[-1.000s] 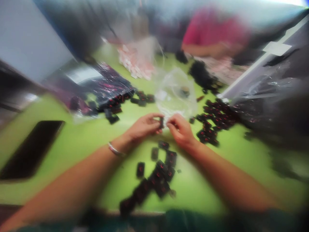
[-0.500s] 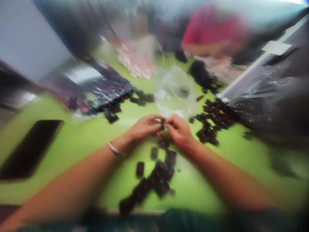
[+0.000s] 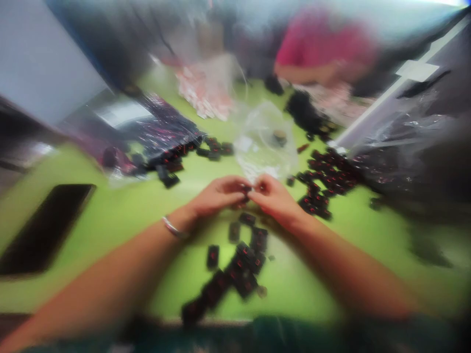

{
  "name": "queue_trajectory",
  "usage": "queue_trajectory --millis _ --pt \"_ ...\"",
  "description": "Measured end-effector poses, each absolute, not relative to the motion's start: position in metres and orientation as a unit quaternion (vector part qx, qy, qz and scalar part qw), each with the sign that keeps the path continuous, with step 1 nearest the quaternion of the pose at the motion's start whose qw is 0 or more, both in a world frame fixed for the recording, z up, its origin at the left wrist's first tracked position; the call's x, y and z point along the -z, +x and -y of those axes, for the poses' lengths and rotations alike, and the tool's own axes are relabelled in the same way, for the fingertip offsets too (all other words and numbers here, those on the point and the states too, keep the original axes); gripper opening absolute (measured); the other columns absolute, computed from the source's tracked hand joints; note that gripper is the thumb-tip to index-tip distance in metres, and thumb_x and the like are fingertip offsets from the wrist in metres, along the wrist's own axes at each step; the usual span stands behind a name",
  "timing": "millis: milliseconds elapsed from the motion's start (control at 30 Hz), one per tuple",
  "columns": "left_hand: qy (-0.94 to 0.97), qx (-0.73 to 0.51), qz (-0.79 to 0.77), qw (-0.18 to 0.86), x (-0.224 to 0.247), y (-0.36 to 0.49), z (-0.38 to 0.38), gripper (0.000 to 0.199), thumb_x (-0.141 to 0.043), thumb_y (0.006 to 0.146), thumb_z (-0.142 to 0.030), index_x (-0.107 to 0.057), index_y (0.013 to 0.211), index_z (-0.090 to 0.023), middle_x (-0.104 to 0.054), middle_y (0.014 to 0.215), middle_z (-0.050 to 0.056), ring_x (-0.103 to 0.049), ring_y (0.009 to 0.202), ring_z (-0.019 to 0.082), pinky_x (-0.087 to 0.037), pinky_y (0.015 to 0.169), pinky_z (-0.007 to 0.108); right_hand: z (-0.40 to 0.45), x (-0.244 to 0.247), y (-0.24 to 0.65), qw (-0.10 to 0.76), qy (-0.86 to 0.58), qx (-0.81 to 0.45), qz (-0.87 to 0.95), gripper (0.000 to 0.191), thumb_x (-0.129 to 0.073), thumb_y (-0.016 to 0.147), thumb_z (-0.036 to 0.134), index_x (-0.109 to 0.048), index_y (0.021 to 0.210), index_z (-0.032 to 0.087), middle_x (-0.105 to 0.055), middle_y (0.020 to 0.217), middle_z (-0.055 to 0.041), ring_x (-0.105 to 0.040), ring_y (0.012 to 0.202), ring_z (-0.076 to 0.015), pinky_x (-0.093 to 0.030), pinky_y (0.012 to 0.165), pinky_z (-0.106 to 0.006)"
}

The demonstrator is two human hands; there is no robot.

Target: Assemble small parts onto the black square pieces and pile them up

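Note:
My left hand (image 3: 220, 195) pinches a small black plastic part (image 3: 246, 191) between thumb and fingers, over the middle of the green table. Fingertip to fingertip with it is my right hand (image 3: 275, 200), closed in a pinch against the same part; whatever it grips is too small and blurred to make out. Below the hands lie several loose black parts with red marks (image 3: 243, 252), some single and some heaped. Just beyond the fingers rests a clear plastic bag (image 3: 263, 132) with small whitish pieces in it.
More black parts (image 3: 327, 174) are piled on the right beside a dark plastic bag (image 3: 401, 142). Another shiny bag (image 3: 165, 125) spills black parts at left. A dark phone-like slab (image 3: 49, 228) lies far left. Across the table sits a person in a pink top (image 3: 324, 46).
My right thumb and fingers have shifted slightly and press closer to the left hand's fingertips. The loose parts on the table stay where they were; the view moved a little.

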State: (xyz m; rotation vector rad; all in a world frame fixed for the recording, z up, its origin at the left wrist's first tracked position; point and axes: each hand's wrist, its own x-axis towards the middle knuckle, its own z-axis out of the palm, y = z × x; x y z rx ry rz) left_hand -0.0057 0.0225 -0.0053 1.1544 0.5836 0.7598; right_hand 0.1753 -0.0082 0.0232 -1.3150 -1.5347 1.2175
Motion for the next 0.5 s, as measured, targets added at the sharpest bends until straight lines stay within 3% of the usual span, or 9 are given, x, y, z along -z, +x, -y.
queue_trajectory --millis 167,233,333,500 --pt "0.438 -0.44 -0.287 0.73 -0.005 -0.002 -0.024 0.034 -0.075 0.072 -0.02 -0.064 0.104 -0.015 -0.068 0.08 0.005 -0.063 0.066 0.012 -0.049 0.064 0.024 -0.005 -0.022 0.19 0.446 -0.543 -0.436 0.562 0.023 -0.055 0.082 0.042 -0.051 0.076 0.021 -0.044 0.058 0.0057 -0.036 0.047 -0.0081 -0.033 0.046 -0.024" --pt "0.402 -0.474 -0.315 0.717 -0.007 -0.002 -0.027 0.037 -0.077 0.07 -0.02 -0.063 0.103 -0.014 -0.068 0.077 0.005 -0.062 0.064 0.011 -0.047 0.062 0.022 -0.011 -0.019 0.2 0.448 -0.578 -0.361 0.578 0.017 -0.053 0.083 0.035 -0.054 0.074 0.019 -0.05 0.062 0.0029 -0.042 0.052 -0.0098 -0.038 0.052 -0.025" --pt "0.372 -0.497 -0.342 0.706 -0.007 -0.004 -0.03 0.041 -0.079 0.067 -0.021 -0.062 0.103 -0.014 -0.068 0.075 0.005 -0.062 0.061 0.011 -0.046 0.059 0.021 -0.017 -0.011 0.211 0.369 -0.593 -0.25 0.671 0.008 -0.055 0.078 0.021 -0.058 0.071 0.018 -0.06 0.071 -0.0013 -0.052 0.066 -0.0137 -0.042 0.066 -0.028" --pt "0.386 -0.478 -0.355 0.704 -0.004 -0.003 -0.028 0.042 -0.078 0.067 -0.021 -0.062 0.105 -0.013 -0.068 0.077 0.004 -0.062 0.062 0.011 -0.047 0.061 0.022 -0.016 0.004 0.211 0.227 -0.577 -0.144 0.771 0.014 -0.05 0.082 0.016 -0.063 0.079 0.018 -0.063 0.085 -0.0055 -0.055 0.081 -0.0178 -0.041 0.075 -0.03"
